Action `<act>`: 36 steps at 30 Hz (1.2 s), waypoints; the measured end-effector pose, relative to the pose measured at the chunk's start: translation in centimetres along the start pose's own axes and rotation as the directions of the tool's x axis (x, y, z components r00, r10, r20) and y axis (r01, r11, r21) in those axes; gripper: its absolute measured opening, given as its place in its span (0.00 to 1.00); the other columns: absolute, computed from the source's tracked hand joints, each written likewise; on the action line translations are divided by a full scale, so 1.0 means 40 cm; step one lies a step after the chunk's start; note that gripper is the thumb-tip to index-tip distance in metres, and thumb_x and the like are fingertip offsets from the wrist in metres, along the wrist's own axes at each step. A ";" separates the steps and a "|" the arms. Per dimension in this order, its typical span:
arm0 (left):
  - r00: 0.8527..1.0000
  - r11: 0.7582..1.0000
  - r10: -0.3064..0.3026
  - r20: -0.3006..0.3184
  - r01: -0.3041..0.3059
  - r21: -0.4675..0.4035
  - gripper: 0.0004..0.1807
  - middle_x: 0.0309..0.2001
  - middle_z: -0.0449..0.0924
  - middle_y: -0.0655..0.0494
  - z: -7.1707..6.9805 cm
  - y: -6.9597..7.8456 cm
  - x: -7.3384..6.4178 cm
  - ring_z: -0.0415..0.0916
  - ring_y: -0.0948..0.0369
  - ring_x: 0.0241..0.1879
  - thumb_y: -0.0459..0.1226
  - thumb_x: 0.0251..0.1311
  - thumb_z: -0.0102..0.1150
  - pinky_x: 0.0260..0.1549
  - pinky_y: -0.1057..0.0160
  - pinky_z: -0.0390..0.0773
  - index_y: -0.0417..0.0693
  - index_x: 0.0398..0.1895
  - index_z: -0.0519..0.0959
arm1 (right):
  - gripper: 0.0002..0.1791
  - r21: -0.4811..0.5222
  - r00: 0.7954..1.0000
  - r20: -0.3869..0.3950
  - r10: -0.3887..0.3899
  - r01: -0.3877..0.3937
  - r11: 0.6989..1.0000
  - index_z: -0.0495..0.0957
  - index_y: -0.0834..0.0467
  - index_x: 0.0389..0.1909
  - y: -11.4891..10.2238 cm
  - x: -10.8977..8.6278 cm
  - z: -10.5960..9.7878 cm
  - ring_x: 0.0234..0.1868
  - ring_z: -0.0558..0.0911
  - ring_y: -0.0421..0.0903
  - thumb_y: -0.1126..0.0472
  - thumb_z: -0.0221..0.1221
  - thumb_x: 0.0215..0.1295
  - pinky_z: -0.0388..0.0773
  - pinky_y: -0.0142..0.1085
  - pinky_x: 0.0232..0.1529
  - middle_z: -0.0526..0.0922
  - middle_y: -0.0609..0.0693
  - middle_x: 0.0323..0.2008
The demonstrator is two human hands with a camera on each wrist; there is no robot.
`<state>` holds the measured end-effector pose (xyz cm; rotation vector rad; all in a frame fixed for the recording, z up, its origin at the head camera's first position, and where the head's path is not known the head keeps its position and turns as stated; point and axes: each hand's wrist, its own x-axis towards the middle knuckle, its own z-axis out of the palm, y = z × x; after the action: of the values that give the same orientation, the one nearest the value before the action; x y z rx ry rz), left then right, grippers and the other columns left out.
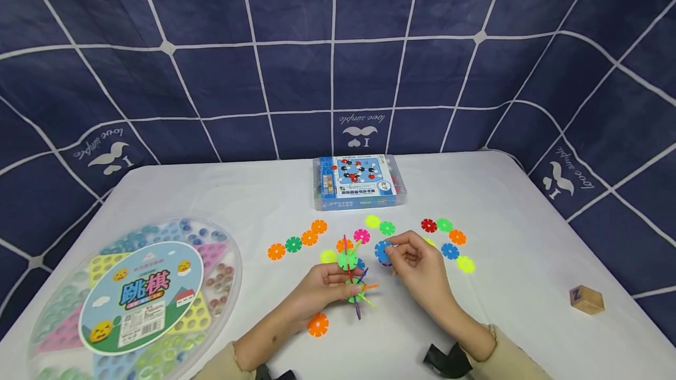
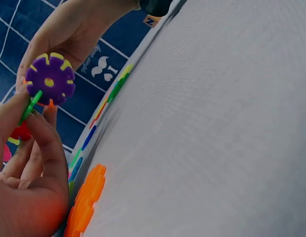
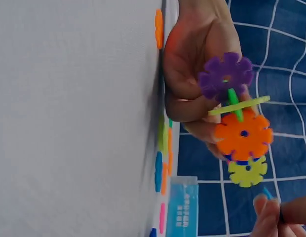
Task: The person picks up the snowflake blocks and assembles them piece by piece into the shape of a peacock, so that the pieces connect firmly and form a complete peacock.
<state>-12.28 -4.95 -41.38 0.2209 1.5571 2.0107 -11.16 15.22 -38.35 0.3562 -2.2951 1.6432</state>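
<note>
My left hand (image 1: 314,295) grips a cluster of interlocked plastic snowflake discs (image 1: 347,261), raised over the table. In the right wrist view the cluster shows a purple disc (image 3: 224,78), an orange disc (image 3: 244,136) and a yellow one (image 3: 248,173) joined by their slots, with green and yellow discs seen edge-on. To its right, my right hand (image 1: 425,271) pinches a blue snowflake disc (image 1: 382,252) between thumb and fingers, apart from the cluster. Only a thin edge of that blue disc (image 3: 267,192) appears in the right wrist view.
Loose discs lie around the hands: orange ones (image 1: 276,251) to the left, a single orange disc (image 1: 318,325) in front, a yellow one (image 1: 466,264) to the right. A molecule-set box (image 1: 359,183) stands behind, a Chinese checkers board (image 1: 141,298) at left, a wooden block (image 1: 586,299) at right.
</note>
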 end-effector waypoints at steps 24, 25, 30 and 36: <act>0.995 0.996 -0.016 0.098 0.025 -0.088 0.13 0.40 0.82 0.44 -0.012 -0.001 0.006 0.79 0.60 0.38 0.27 0.58 0.59 0.45 0.61 0.77 0.27 0.45 0.74 | 0.06 0.123 0.953 0.237 0.186 -0.220 0.968 0.74 0.66 0.37 -0.019 -0.006 0.006 0.15 0.73 0.53 0.68 0.59 0.62 0.70 0.29 0.15 0.74 0.52 0.15; 0.995 0.996 -0.014 0.095 0.022 -0.083 0.13 0.39 0.82 0.45 -0.011 -0.001 0.006 0.79 0.60 0.38 0.27 0.57 0.59 0.44 0.61 0.77 0.28 0.45 0.75 | 0.06 0.124 0.954 0.239 0.181 -0.215 0.969 0.74 0.67 0.37 -0.018 -0.006 0.006 0.15 0.73 0.53 0.68 0.59 0.62 0.70 0.29 0.15 0.74 0.52 0.16; 0.998 0.997 -0.007 0.060 0.011 -0.072 0.15 0.39 0.81 0.46 -0.006 0.002 0.002 0.79 0.60 0.38 0.27 0.57 0.60 0.45 0.61 0.77 0.27 0.46 0.73 | 0.06 0.105 0.959 0.237 0.155 -0.184 0.977 0.75 0.67 0.37 -0.017 -0.007 0.007 0.15 0.74 0.52 0.68 0.59 0.62 0.70 0.29 0.15 0.75 0.51 0.16; 0.999 0.992 0.012 0.030 -0.008 -0.123 0.23 0.47 0.79 0.44 0.004 0.006 -0.002 0.77 0.58 0.43 0.32 0.59 0.61 0.48 0.62 0.75 0.25 0.53 0.69 | 0.05 0.060 0.966 0.212 0.145 -0.161 0.985 0.76 0.62 0.37 -0.020 -0.005 0.010 0.16 0.76 0.55 0.65 0.61 0.62 0.70 0.28 0.15 0.77 0.48 0.17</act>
<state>-12.22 -4.92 -41.07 0.2098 1.4104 2.0930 -10.72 14.59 -37.86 0.3922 -2.4704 1.8522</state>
